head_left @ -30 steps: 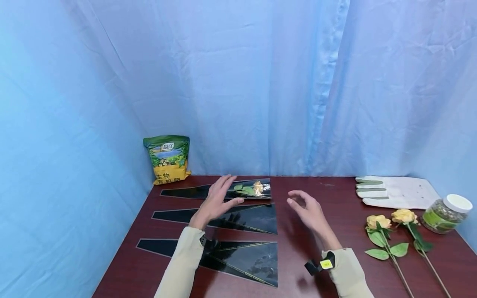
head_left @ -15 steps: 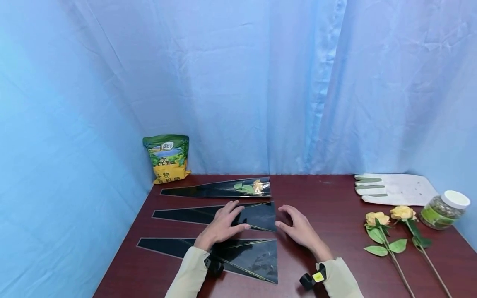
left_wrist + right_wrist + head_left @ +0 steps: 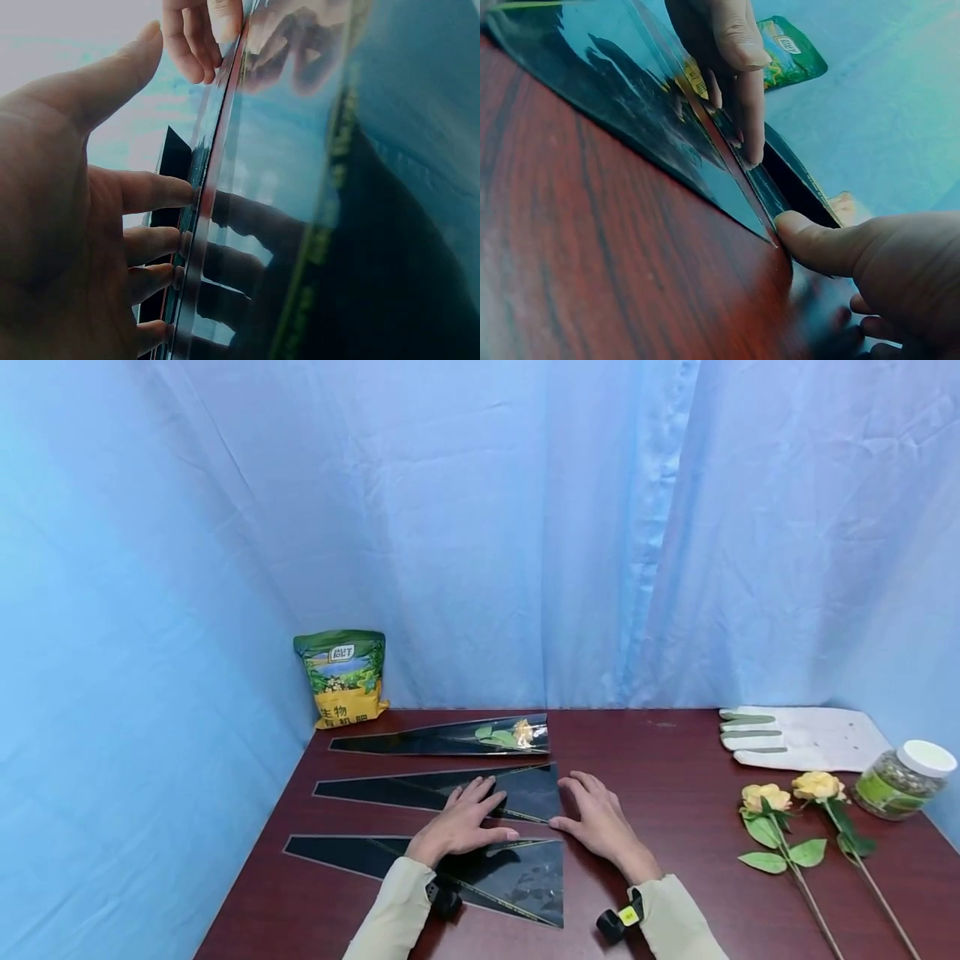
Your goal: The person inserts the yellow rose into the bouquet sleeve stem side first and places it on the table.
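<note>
Three tapered black flower sleeves with clear fronts lie in rows, wide ends to the right. My left hand (image 3: 461,827) rests its spread fingertips on the middle sleeve (image 3: 525,789); the left wrist view shows those fingers (image 3: 154,244) nearly straight. At the wide end of that sleeve is my right hand (image 3: 596,818), its thumb (image 3: 810,241) right at the near corner and its other fingers loosely bent farther back along the end. The far sleeve (image 3: 420,742) has a yellow rose (image 3: 522,732) inside. Closest to me lies the near sleeve (image 3: 525,877), partly under my left forearm.
Two yellow roses (image 3: 765,797) with long stems lie on the right of the dark red table (image 3: 660,752). Behind them are a white-lidded jar (image 3: 900,781) and a white glove (image 3: 817,742). A green and yellow bag (image 3: 345,681) stands back left against blue curtains.
Both hands have come back from beside the far sleeve to the middle one. My left fingertips have lowered onto it, and my right thumb has reached its near right corner.
</note>
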A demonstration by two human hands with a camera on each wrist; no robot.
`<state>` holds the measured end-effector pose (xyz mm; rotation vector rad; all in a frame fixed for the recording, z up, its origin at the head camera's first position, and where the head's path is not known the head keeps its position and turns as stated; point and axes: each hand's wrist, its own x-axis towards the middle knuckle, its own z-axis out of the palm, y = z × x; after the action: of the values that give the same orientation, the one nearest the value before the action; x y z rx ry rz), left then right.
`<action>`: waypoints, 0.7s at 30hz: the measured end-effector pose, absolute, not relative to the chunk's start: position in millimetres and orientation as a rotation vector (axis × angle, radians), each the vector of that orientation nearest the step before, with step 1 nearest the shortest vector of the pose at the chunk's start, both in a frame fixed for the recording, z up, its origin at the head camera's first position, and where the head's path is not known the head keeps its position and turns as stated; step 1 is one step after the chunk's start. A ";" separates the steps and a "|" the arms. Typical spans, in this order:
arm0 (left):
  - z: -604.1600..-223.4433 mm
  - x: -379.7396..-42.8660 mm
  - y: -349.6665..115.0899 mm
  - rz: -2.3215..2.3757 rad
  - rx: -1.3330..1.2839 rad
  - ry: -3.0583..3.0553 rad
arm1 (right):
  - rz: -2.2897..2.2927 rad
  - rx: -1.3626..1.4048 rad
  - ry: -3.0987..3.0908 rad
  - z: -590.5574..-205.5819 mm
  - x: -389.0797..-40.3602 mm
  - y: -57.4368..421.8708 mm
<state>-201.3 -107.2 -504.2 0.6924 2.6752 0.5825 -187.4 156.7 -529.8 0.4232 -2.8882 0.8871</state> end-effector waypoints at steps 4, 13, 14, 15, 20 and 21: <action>-504.9 -201.0 -106.1 0.575 0.690 2.679 | 0.839 0.382 -2.886 -531.0 -190.6 153.9; -504.4 -199.9 -106.6 0.563 0.693 2.669 | 0.772 0.198 -2.869 -530.8 -194.8 140.6; -504.2 -199.4 -106.8 0.563 0.694 2.665 | 0.780 0.184 -2.861 -531.1 -194.7 139.2; -503.8 -199.0 -106.9 0.567 0.691 2.659 | 0.795 0.170 -2.850 -531.1 -194.6 137.9; -502.7 -199.2 -106.2 0.564 0.681 2.649 | 0.951 0.123 -2.807 -529.8 -195.9 134.0; -502.5 -199.4 -105.8 0.562 0.677 2.646 | 1.004 0.122 -2.803 -529.1 -196.9 134.1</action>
<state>-199.4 -105.8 -502.5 0.6774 2.6459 0.5623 -196.9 134.1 -529.1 0.1215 -2.8028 1.0041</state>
